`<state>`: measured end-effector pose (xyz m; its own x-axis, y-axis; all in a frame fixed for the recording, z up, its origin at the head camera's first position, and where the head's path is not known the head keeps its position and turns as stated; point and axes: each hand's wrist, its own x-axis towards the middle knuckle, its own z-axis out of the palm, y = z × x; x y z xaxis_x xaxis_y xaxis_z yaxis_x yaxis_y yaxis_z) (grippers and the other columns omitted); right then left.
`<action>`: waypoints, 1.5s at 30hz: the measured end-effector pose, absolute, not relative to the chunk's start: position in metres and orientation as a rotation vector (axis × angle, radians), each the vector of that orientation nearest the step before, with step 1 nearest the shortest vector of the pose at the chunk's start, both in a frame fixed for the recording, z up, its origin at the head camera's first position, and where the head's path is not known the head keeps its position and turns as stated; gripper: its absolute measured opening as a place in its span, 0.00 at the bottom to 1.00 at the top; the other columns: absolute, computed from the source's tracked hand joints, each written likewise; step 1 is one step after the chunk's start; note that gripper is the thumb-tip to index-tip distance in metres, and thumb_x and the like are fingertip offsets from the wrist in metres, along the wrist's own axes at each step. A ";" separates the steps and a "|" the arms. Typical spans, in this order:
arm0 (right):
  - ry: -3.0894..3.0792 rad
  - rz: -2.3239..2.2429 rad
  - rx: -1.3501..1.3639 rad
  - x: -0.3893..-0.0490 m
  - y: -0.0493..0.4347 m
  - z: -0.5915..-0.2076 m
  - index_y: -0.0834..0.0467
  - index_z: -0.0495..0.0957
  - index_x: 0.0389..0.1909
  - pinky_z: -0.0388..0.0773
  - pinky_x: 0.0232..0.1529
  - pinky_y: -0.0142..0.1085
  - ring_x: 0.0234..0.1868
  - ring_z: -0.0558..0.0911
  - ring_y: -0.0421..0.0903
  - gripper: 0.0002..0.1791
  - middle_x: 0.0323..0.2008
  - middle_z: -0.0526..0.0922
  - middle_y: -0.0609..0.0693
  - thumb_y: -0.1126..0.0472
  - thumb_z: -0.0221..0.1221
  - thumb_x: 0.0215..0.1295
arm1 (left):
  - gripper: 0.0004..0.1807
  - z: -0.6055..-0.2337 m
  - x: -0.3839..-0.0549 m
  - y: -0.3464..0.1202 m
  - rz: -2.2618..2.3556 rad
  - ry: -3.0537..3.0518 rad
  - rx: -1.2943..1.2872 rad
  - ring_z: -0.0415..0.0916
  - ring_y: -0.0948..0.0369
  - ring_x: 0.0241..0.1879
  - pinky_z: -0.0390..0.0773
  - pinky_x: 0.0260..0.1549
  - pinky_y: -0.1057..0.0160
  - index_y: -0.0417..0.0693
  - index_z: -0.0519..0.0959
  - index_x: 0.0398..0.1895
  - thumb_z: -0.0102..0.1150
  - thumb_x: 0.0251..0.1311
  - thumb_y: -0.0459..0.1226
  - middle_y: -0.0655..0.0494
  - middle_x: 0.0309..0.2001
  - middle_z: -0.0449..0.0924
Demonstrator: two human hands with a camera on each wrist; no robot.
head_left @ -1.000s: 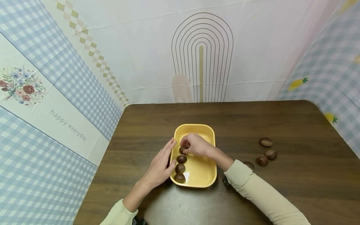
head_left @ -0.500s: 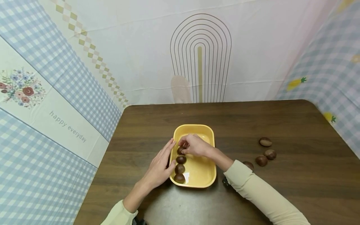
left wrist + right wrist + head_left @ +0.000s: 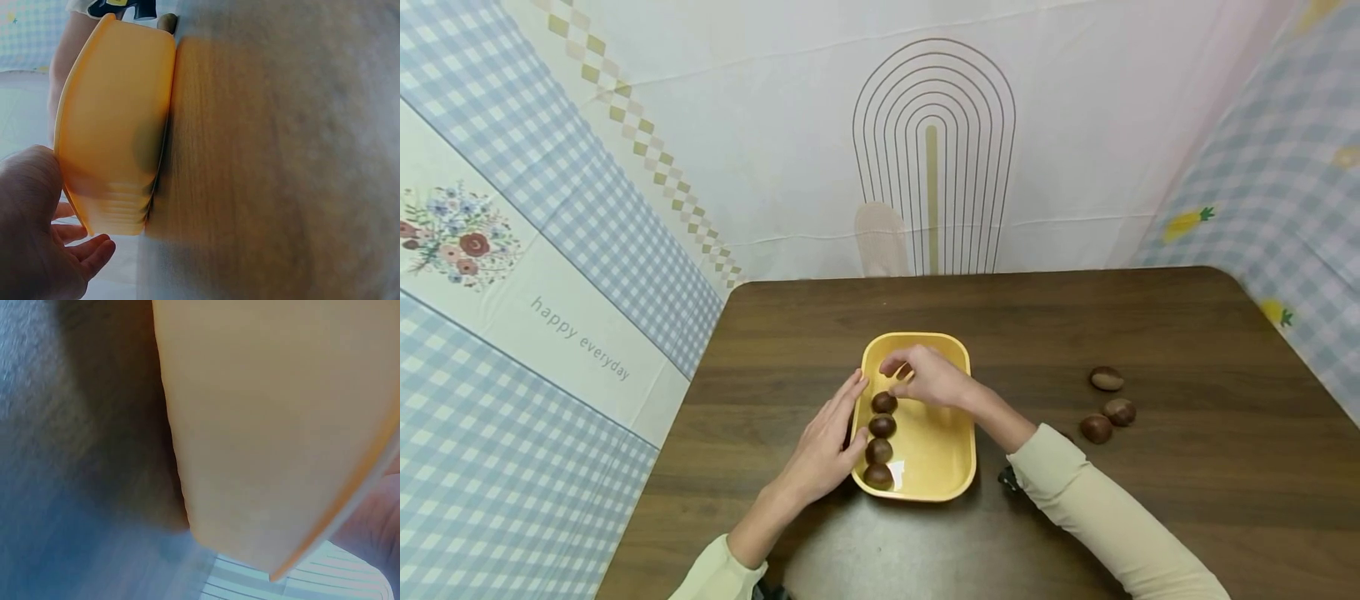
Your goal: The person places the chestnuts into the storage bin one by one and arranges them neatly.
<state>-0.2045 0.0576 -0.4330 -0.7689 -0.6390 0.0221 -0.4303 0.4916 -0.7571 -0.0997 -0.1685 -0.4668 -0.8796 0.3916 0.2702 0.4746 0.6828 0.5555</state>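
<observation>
In the head view a yellow rectangular tray [image 3: 936,454] holds a row of several brown chestnuts along its left side. My left hand [image 3: 822,450] rests against the tray's left rim, fingers extended and thumb over the edge beside the row. Above the tray, my right hand [image 3: 931,379] has its fingers loosely bent and parted, with nothing between them. Its thumb is right by the farthest chestnut [image 3: 883,402]. The left wrist view shows the tray's outer wall [image 3: 119,106] with fingertips [image 3: 100,256] at its corner. The tray wall hides most of my right hand in the right wrist view.
Several loose chestnuts [image 3: 1097,429] lie on the dark wooden table [image 3: 1037,325] right of the tray, one mostly hidden by my right sleeve [image 3: 1075,492]. A white patterned cloth [image 3: 775,150] hangs behind the table, with checked cloths at both sides.
My right fingers have let go of the farthest chestnut, which now sits at the end of the row. The right hand has lifted slightly away; the left hand stays in place.
</observation>
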 end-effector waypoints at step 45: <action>2.770 -1.381 -0.404 -0.196 0.261 -0.413 0.59 0.81 0.61 0.77 0.45 0.26 0.51 0.83 0.50 0.19 0.54 0.86 0.60 0.54 0.65 0.75 | 0.39 -0.467 -0.098 -0.168 -0.957 -2.778 -0.703 0.61 0.48 0.79 0.67 0.70 0.39 0.42 0.60 0.83 0.58 0.70 0.36 0.47 0.84 0.55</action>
